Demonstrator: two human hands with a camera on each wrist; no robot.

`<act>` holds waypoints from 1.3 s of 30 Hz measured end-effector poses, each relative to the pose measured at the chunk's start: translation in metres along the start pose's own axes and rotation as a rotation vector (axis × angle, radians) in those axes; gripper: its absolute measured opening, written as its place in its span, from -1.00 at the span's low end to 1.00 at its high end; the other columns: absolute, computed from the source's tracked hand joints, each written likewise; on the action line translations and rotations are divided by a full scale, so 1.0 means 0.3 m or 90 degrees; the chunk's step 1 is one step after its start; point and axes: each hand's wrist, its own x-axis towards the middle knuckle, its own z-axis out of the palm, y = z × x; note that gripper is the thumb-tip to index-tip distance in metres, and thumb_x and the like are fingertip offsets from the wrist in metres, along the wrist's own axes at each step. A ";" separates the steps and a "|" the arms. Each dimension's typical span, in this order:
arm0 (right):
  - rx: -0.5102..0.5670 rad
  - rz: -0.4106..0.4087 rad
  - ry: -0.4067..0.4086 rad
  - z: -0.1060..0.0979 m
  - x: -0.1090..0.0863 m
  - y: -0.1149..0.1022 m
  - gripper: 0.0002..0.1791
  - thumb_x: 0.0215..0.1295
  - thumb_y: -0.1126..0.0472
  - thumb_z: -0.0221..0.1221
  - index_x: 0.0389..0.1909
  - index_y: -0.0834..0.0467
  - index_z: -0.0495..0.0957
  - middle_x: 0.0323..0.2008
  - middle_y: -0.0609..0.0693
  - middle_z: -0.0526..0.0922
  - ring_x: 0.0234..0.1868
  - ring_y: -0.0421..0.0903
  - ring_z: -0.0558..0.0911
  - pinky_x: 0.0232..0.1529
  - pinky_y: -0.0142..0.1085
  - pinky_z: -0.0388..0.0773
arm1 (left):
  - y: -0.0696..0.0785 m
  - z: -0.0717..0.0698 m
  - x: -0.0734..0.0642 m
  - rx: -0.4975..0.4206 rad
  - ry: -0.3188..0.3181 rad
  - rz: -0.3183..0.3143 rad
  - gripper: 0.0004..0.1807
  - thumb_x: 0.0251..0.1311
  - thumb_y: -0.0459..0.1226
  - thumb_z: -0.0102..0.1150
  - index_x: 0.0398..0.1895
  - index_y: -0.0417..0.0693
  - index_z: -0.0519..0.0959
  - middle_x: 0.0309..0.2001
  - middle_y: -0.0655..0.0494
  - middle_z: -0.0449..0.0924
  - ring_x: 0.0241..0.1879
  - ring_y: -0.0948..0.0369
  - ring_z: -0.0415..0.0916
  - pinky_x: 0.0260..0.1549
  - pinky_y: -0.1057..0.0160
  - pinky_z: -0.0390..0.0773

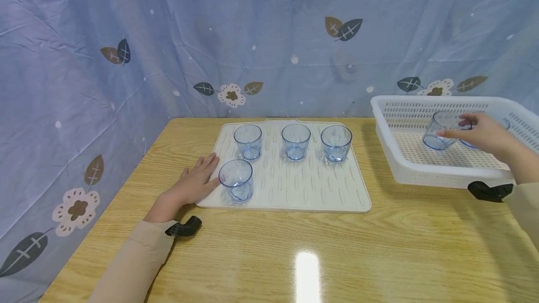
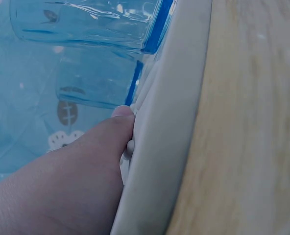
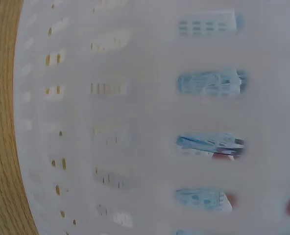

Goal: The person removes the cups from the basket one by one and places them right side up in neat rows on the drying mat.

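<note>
1. As the right hand pinches a tilted glass in the basket, frame right, a high lift should clear its wall.
2. Left hand, centre left: fingers straight on the mat!

Your head view is bright, with white glare on the counter; your left wrist view looks dimmer and bluish, while your right one shows the basket wall pale, hazy and soft

Glasses: six visible. Hands: two. Mats: one. Baskets: one. Tables: one. Sleeves: two.
</note>
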 end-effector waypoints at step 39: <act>0.205 -0.071 0.208 0.047 -0.115 -0.107 -0.12 0.55 -0.07 0.11 0.68 0.09 -0.12 -0.02 -0.54 0.22 0.39 -0.21 0.27 0.41 -0.47 0.14 | -0.007 0.006 0.001 0.005 0.001 0.000 -0.17 0.60 0.13 -0.19 0.66 -0.20 -0.08 0.65 -0.15 -0.25 0.58 -0.25 -0.37 0.30 -0.56 -0.32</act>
